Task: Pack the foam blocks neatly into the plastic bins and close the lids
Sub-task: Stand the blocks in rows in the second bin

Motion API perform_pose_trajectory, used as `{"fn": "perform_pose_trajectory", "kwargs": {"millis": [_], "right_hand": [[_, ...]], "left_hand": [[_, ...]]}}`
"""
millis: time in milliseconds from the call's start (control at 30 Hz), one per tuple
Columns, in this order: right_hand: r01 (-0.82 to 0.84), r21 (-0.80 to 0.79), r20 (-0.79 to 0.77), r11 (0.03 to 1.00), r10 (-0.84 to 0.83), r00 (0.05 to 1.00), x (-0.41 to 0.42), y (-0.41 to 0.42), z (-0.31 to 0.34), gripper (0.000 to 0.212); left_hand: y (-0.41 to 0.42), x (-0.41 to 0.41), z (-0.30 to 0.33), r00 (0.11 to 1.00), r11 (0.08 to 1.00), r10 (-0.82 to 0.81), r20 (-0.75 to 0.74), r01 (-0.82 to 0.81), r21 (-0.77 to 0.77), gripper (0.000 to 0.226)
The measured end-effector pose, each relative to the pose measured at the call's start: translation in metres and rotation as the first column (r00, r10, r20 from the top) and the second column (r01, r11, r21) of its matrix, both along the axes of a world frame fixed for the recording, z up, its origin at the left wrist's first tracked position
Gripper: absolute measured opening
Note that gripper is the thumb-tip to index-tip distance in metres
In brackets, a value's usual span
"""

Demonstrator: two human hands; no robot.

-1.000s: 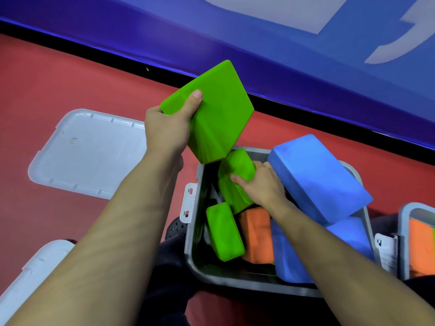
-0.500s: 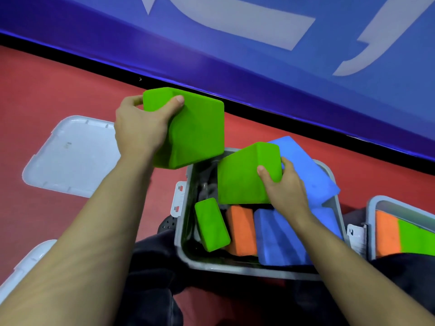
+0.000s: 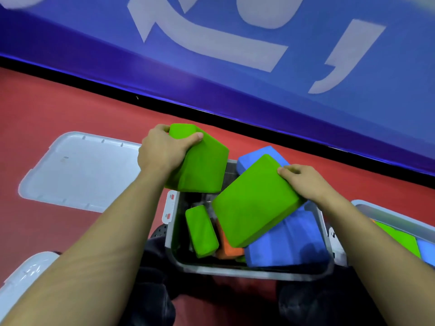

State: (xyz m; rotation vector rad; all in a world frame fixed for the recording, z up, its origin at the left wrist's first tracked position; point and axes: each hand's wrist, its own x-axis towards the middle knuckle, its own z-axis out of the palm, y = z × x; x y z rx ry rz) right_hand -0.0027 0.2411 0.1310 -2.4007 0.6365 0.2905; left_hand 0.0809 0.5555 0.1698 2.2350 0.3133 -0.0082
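A green block [image 3: 202, 165] in each hand

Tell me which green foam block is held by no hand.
The small green block standing at the left inside the grey bin. The left hand grips one larger green block, the right hand another.

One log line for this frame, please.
left hand grips green block above bin | right hand grips second green block | lid off
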Motion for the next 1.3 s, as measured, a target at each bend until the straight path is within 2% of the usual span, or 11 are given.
{"fn": "perform_pose_trajectory", "kwargs": {"millis": [400, 467, 533, 600, 667, 767, 900, 1067, 1133, 1200, 1300], "right_hand": [[-0.104, -0.286, 0.195, 0.953, 0.164, 0.967, 0.011, 0.062, 0.014, 0.043], [-0.097, -0.147, 0.302, 0.984, 0.138, 0.943, 0.020, 0.088, 0.015, 0.034], [-0.083, 0.157, 0.356, 0.984, 0.021, 0.934, 0.030, 0.115, 0.014, 0.031], [-0.033, 0.545, 0.257, 0.838, -0.130, 0.958, 0.037, 0.144, 0.013, 0.040], [0.044, 0.737, 0.095, 0.675, -0.168, 0.981, 0.041, 0.167, 0.008, 0.057], [0.056, 0.792, 0.077, 0.608, -0.189, 0.979, 0.045, 0.177, -0.018, 0.057], [0.088, 0.665, 0.154, 0.742, -0.251, 0.956, 0.042, 0.165, -0.051, 0.082], [0.159, 0.595, 0.146, 0.788, -0.300, 0.943, 0.053, 0.160, -0.068, 0.078], [0.178, 0.549, 0.148, 0.817, -0.304, 0.941, 0.062, 0.158, -0.077, 0.099], [0.178, 0.482, 0.131, 0.858, -0.272, 0.953, 0.072, 0.155, -0.090, 0.115], [0.204, 0.398, 0.109, 0.894, -0.267, 0.958, 0.080, 0.150, -0.094, 0.141]], "left_hand": [[-0.013, 0.001, -0.025, 0.994, 0.998, -0.033, -0.101, 0.038, 0.050, 0.100], [-0.014, 0.002, -0.026, 0.993, 0.997, -0.034, -0.110, 0.041, 0.064, 0.101], [-0.016, 0.002, -0.025, 0.993, 0.996, -0.040, -0.110, 0.049, 0.080, 0.100], [-0.018, 0.002, -0.022, 0.993, 0.994, -0.045, -0.110, 0.056, 0.098, 0.098], [-0.018, 0.002, -0.024, 0.991, 0.995, -0.055, -0.120, 0.064, 0.076, 0.089], [-0.017, 0.004, -0.035, 0.988, 0.983, -0.090, -0.126, 0.067, -0.173, 0.064], [-0.017, 0.008, -0.044, 0.957, 0.866, -0.169, -0.237, 0.029, -0.499, 0.054], [-0.020, 0.003, -0.065, 0.916, 0.777, -0.282, -0.286, 0.043, -0.628, 0.032], [-0.020, 0.001, -0.083, 0.909, 0.833, -0.235, -0.345, 0.005, -0.553, 0.026], [-0.017, -0.007, -0.108, 0.869, 0.969, -0.168, -0.465, 0.059, -0.240, 0.032], [-0.022, -0.033, -0.144, 0.744, 0.977, -0.164, -0.648, 0.215, 0.000, 0.042]]}}
